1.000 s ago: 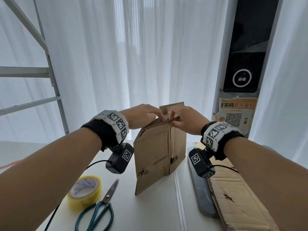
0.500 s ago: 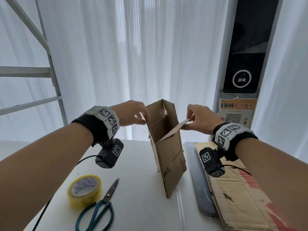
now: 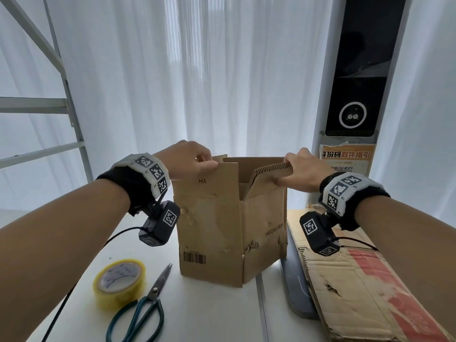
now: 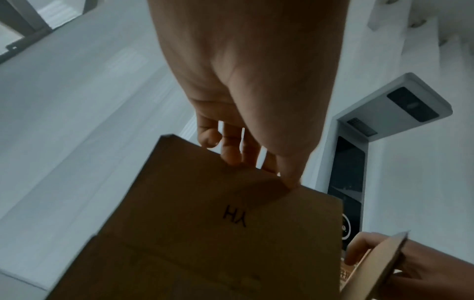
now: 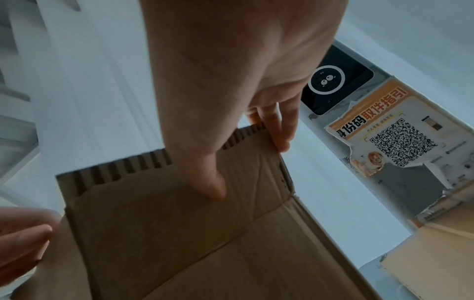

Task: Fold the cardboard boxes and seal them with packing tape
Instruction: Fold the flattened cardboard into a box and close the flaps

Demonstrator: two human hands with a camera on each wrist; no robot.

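Observation:
A brown cardboard box [image 3: 217, 228] stands upright on the white table [image 3: 217, 314], pulled open into a square tube with its top flaps up. My left hand [image 3: 195, 160] pinches the top edge of the left flap [image 4: 231, 203], the one marked "HY". My right hand [image 3: 296, 170] pinches the corrugated top edge of the right flap [image 5: 179, 203], which leans inward. A roll of yellowish packing tape [image 3: 119, 282] lies on the table at the front left, apart from both hands.
Green-handled scissors [image 3: 145, 309] lie beside the tape. Flattened cardboard [image 3: 365, 287] rests on a grey tray [image 3: 293, 285] at the right. A kiosk with a dark screen [image 3: 355, 95] and a QR poster [image 3: 345, 160] stands behind. A metal frame [image 3: 61, 77] rises at the left.
The flat folded box has been pulled open into a square tube. My hands moved apart, left going left and right going right, each still pinching a top flap.

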